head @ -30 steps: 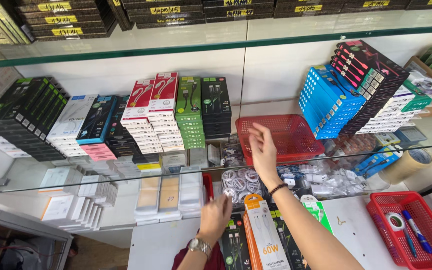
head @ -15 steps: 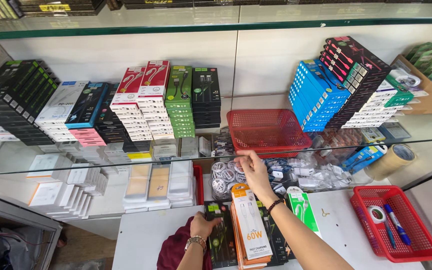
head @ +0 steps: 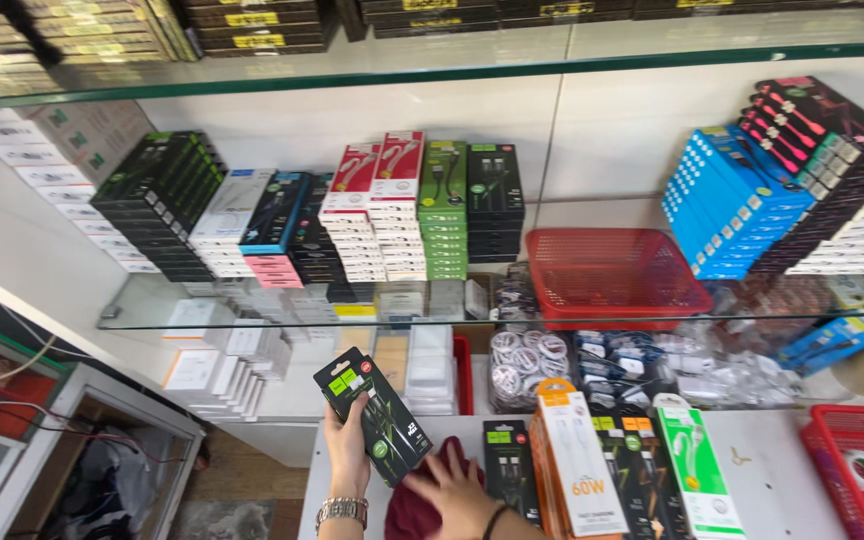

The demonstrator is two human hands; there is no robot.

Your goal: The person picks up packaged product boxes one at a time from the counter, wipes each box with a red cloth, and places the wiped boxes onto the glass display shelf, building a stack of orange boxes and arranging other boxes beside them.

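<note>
The left hand point(head: 347, 440) holds a flat black package point(head: 372, 415) with green markings, fingers wrapped round its lower left edge and the pack tilted up in front of the glass shelf point(head: 252, 318). So the pack is already picked up and lifted clear of the white counter point(head: 772, 470) — that much looks done. It is not yet set down anywhere; it hangs in the air above a dark red cloth point(head: 417, 505), well short of the stacked boxes on the shelf.

The right hand point(head: 457, 490) lies low over that cloth, fingers spread and flat, gripping nothing that I can see (its palm side is hidden, so a small item under it cannot be ruled out). Just beside it stands a row of upright cable packages point(head: 577, 465) — black, orange-and-white and green ones.

On the shelf the green box stack point(head: 444, 215) and the black box stack point(head: 495, 205) stand side by side, and their colours match the held pack. A red basket point(head: 612, 275) sits on the glass to their right. Judging by this, the handling is at its middle: pack in hand, placing still open.
</note>
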